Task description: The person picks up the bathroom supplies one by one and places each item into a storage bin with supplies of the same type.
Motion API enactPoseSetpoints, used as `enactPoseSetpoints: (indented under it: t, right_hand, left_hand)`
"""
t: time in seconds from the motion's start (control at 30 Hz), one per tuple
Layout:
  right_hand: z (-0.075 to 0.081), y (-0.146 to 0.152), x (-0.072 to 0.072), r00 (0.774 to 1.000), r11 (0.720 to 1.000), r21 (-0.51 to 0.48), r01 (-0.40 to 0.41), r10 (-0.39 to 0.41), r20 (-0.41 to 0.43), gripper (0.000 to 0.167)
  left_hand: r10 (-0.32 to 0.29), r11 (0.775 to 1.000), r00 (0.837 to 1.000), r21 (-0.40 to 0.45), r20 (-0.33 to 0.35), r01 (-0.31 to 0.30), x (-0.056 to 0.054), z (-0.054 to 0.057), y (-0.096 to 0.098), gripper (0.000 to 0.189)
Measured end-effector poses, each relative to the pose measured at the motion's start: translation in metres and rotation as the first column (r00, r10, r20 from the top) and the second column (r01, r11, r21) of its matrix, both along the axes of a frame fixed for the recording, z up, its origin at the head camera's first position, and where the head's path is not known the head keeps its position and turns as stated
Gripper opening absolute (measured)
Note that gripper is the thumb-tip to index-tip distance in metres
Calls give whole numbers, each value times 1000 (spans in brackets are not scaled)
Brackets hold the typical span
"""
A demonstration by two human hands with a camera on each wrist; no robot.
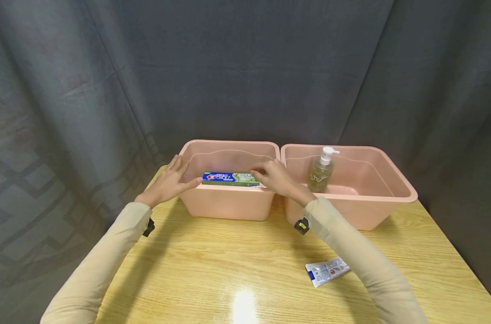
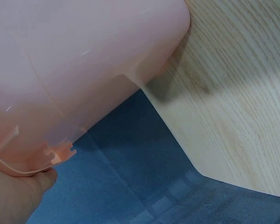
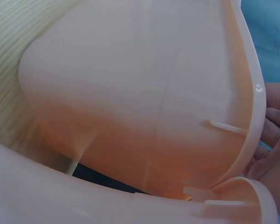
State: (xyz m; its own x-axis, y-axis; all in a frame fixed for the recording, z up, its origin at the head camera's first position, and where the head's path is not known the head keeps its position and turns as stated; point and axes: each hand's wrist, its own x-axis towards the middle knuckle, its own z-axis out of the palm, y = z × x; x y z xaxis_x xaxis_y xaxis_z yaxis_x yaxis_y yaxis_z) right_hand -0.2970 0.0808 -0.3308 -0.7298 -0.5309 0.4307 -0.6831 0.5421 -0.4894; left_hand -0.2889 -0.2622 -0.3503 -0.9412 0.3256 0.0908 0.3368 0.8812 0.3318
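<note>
A blue, white and green toothpaste box (image 1: 229, 179) lies in the left pink bin (image 1: 229, 202), just behind its front rim. My left hand (image 1: 166, 182) rests on that bin's left rim, fingers extended and thumb reaching toward the box's left end. In the left wrist view, part of the left hand (image 2: 14, 196) shows at the rim. Over the bin's right end, my right hand (image 1: 275, 177) has bent fingers that overlap the box's right end; I cannot tell whether they pinch it. The right wrist view shows the right hand's fingers (image 3: 273, 133) partly hidden behind the rim.
A second pink bin (image 1: 371, 211) stands close against the first on the right, with a clear pump bottle (image 1: 320, 173) upright inside. On the wooden table (image 1: 213, 261) lies a white and blue packet (image 1: 326, 271), partly behind the right sleeve. A grey curtain (image 1: 237, 67) hangs behind.
</note>
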Motion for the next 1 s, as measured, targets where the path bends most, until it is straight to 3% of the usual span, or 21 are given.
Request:
enactPoseSetpoints:
  t: [0.4,1.0]
  right_hand:
    - [6,6,7,998,997,-52,-59,60,28,16]
    - [8,15,16,999,999,-36,-41,40,-4,17]
  left_hand:
    - [5,1000,1000,12,0,-5,-1,-1,0,102]
    - [16,1000,1000,26,7,-16,-1,-2,1,107]
